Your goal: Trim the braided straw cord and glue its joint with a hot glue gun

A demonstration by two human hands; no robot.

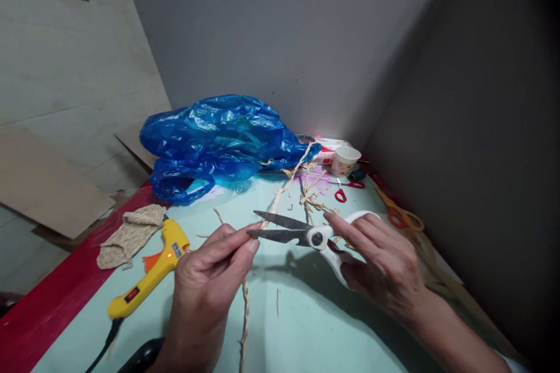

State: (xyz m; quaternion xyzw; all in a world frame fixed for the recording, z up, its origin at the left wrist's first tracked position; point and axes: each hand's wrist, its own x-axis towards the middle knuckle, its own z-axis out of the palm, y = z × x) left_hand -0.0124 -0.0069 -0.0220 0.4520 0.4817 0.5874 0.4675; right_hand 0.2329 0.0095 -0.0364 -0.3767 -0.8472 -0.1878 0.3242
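Cord, soft and light, is pinched by the left hand near its end; scissors are gripped by the right hand.

White-handled scissors, tan braid, yellow glue gun, blue bag, red scissors, orange scissors, pale green tabletop edged red, beige knit.

White-handled scissors: dull grey metal blades. Crinkled blue plastic bag: glossy. Yellow plastic glue gun: smooth. Beige knitted cloth: rough.
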